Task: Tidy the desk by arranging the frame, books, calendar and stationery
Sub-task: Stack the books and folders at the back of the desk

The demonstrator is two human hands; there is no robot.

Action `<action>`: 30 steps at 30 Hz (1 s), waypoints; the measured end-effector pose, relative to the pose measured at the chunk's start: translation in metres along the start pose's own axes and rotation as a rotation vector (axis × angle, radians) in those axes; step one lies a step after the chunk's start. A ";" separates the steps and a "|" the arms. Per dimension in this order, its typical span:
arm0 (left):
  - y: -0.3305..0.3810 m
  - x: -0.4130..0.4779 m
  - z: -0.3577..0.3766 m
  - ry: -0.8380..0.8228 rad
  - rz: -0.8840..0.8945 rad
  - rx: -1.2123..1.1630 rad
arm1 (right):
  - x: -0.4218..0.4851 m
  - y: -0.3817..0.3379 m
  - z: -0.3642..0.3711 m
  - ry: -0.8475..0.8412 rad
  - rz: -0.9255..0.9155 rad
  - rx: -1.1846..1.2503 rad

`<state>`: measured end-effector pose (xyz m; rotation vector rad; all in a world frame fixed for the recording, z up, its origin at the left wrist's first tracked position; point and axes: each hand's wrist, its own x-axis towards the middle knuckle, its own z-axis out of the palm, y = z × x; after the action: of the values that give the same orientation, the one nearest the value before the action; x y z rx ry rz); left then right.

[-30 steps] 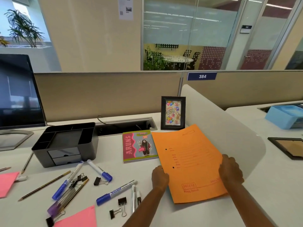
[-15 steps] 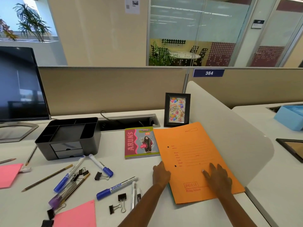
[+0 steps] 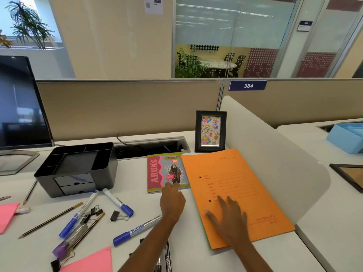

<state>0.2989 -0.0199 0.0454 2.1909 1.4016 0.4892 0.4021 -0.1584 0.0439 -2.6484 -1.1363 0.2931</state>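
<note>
"Where are the hands?"

"The right hand [image 3: 228, 220] lies flat with its fingers spread on the orange paper file folder [image 3: 239, 183], gripping nothing. The left hand [image 3: 172, 202] holds nothing; its outstretched fingertips touch the near edge of the pink-and-green illustrated notebook [image 3: 165, 171]."

"And the rest?"

"Notebook and folder lie side by side on the white counter [image 3: 145, 203]. The black-framed birthday picture [image 3: 210, 131] stands upright just behind them. Blue-capped markers [image 3: 115, 201] lie near the black plastic organiser [image 3: 78, 167]."

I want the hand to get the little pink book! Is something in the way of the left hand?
Nothing visible is. The left hand touches the notebook at its near edge with its fingertips. The orange folder lies beside the notebook, under the right hand.
</note>
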 end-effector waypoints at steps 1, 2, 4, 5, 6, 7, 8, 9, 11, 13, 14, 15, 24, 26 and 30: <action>0.002 -0.001 0.001 0.013 0.022 0.039 | -0.001 -0.008 0.003 -0.051 -0.005 -0.016; 0.002 -0.001 0.001 0.051 0.047 0.065 | -0.002 -0.014 0.005 -0.079 -0.008 -0.031; -0.005 0.006 0.004 0.102 0.097 0.110 | -0.001 -0.023 0.013 -0.103 -0.013 -0.087; -0.009 0.011 0.005 0.134 0.126 0.124 | -0.002 -0.027 0.016 -0.072 -0.029 -0.117; -0.013 0.013 0.005 0.129 0.138 0.146 | 0.001 -0.029 0.018 -0.036 -0.038 -0.164; -0.016 0.015 0.004 0.107 0.151 0.209 | 0.003 -0.029 0.018 -0.068 -0.020 -0.167; -0.020 0.017 0.003 0.060 0.168 0.275 | 0.004 -0.028 0.024 -0.079 0.003 -0.157; -0.026 0.021 0.002 0.055 0.197 0.314 | 0.008 -0.023 0.035 -0.059 0.007 -0.108; -0.034 0.029 -0.002 0.019 0.191 0.384 | 0.004 -0.030 0.026 -0.082 -0.010 -0.160; -0.038 0.036 -0.009 0.018 0.120 0.374 | 0.006 -0.040 0.015 0.017 -0.060 -0.142; -0.040 0.038 -0.013 0.031 0.063 0.319 | 0.009 -0.044 0.013 0.095 -0.112 -0.114; -0.043 0.040 -0.016 0.048 0.001 0.235 | 0.011 -0.049 0.010 0.067 -0.139 -0.005; -0.049 0.050 -0.032 0.005 -0.307 -0.268 | 0.033 -0.109 0.019 0.048 -0.224 0.433; -0.051 0.052 -0.034 -0.008 -0.330 -0.322 | 0.043 -0.115 0.025 0.054 -0.246 0.371; -0.052 0.056 -0.039 -0.009 -0.355 -0.399 | 0.053 -0.118 0.038 0.008 -0.238 0.167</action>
<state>0.2625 0.0582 0.0491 1.5892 1.4971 0.5688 0.3476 -0.0356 0.0384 -2.3418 -1.3458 0.3164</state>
